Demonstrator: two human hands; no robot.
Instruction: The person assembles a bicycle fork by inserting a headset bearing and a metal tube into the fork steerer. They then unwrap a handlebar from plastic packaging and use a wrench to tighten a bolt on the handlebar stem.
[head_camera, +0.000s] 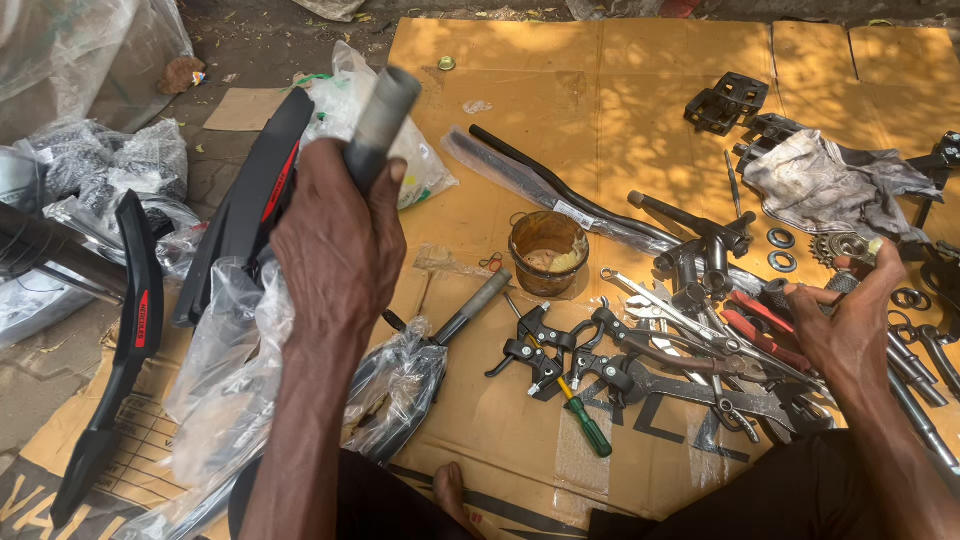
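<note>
My left hand is raised and shut on a grey metal tube that sticks up and to the right out of the fist. My right hand reaches into a heap of tools at the right, its fingers spread and touching a dark grip beside red-handled pliers. Whether it grips anything I cannot tell. A handlebar stem lies just left of that hand. A small cogwheel sits above my right fingers.
Flattened cardboard covers the ground. On it lie a rusty tin of grease, a long black bar in plastic, brake levers, a green-handled screwdriver, black pedals, a dirty rag. Black mudguards and plastic bags lie left.
</note>
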